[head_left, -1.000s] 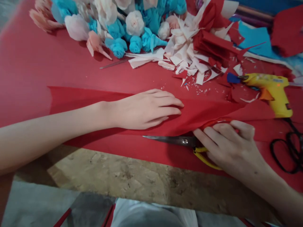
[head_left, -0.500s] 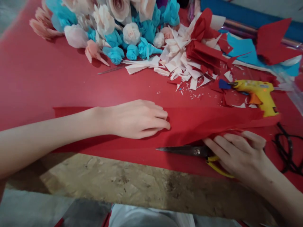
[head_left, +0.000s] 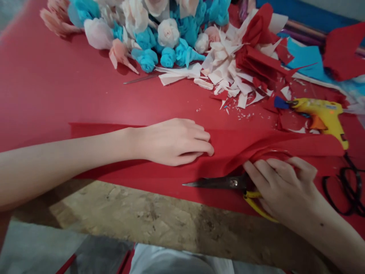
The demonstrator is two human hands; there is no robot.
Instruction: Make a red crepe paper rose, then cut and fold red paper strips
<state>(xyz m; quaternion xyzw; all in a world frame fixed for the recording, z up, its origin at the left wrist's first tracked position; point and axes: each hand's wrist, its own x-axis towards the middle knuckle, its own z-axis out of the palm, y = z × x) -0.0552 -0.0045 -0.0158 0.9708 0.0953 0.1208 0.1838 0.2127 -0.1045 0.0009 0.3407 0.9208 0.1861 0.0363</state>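
Observation:
A long strip of red crepe paper [head_left: 228, 142] lies along the front of the red-covered table. My left hand [head_left: 182, 142] rests on top of it, palm down, fingers slightly bent and pressing on the paper; the fingertips are partly hidden. Fingers closed round the yellow handles, my right hand [head_left: 285, 186] grips a pair of scissors [head_left: 216, 182]. Their dark blades look closed and point left, just below the paper's near edge. Beside the right hand, the paper is lifted and bunched in a fold.
Blue, white and peach paper flowers [head_left: 168, 34] are heaped at the back. White and red paper scraps [head_left: 228, 76] lie right of them. A yellow glue gun [head_left: 325, 110] with a blue tip sits at the right, above a black cord [head_left: 346, 190]. The table's bare front edge [head_left: 137, 213] is close by.
The right hand and scissors have shifted slightly left, and the paper beside them is more raised and folded. My left hand stays on the paper. The view has moved a little.

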